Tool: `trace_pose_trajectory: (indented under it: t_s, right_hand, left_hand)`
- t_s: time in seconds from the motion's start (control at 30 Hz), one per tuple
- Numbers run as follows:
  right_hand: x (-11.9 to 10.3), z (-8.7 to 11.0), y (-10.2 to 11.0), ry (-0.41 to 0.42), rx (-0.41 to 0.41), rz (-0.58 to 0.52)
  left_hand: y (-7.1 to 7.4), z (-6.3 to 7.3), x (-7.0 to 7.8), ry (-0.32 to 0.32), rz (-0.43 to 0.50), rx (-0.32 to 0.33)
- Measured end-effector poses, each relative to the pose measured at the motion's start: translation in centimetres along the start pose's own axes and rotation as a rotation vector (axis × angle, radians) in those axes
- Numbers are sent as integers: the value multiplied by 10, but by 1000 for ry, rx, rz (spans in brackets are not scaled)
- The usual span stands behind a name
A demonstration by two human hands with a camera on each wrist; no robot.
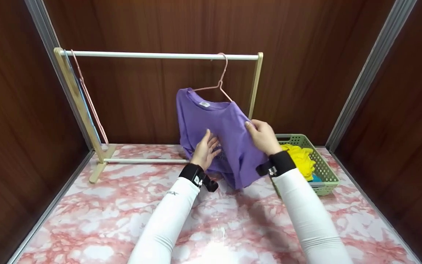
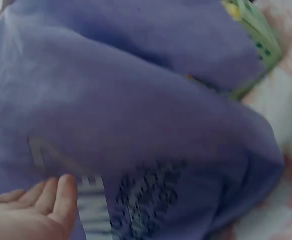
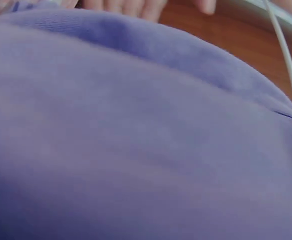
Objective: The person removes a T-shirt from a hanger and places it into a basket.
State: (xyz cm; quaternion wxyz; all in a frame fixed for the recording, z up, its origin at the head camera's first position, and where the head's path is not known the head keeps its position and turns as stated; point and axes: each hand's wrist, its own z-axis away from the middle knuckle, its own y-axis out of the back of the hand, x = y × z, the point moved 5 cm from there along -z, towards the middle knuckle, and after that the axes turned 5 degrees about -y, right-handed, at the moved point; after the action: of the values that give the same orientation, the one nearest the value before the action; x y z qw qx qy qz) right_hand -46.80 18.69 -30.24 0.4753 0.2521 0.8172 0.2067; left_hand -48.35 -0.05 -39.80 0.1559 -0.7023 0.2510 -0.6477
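Observation:
A purple T-shirt (image 1: pixel 229 121) with dark lettering on its front hangs from a pink hanger (image 1: pixel 220 84), whose hook is over the rack's top rail. The hanger's ends are hidden in the cloth. At the shirt's right shoulder, my right hand (image 1: pixel 264 137) pinches the fabric, thumb on the near side. My left hand (image 1: pixel 204 151) is in front of the shirt's chest with fingers extended and thumb up, gripping nothing. Close up in the left wrist view, its fingers (image 2: pixel 63 202) overlap the printed area. Purple cloth (image 3: pixel 146 135) fills most of the right wrist view.
The clothes rack has a white top rail (image 1: pixel 141 55) and wooden legs. Pink (image 1: pixel 90 99) and blue (image 1: pixel 82 95) hangers hang at its left end. Right of the shirt, a green basket (image 1: pixel 326 168) holds yellow cloth (image 1: pixel 300 159) and something blue. Wood-patterned walls enclose the marbled surface (image 1: pixel 123 220).

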Motion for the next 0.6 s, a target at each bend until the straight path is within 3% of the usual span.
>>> trace_pose_trajectory:
  t_s: [0.17, 0.33, 0.47, 0.6]
  right_hand:
    - [-6, 6, -2, 22, 41, -72]
    - [-11, 19, 9, 60, 63, -160]
    - [-10, 35, 19, 96, 27, -258]
    - [-5, 56, 30, 95, -41, -366]
  left_hand:
    - [-20, 0, 18, -44, 35, -131]
    - [-32, 9, 29, -83, 37, -196]
    - [-34, 28, 34, -113, 1, -261]
    - [-28, 55, 34, -147, -26, -316]
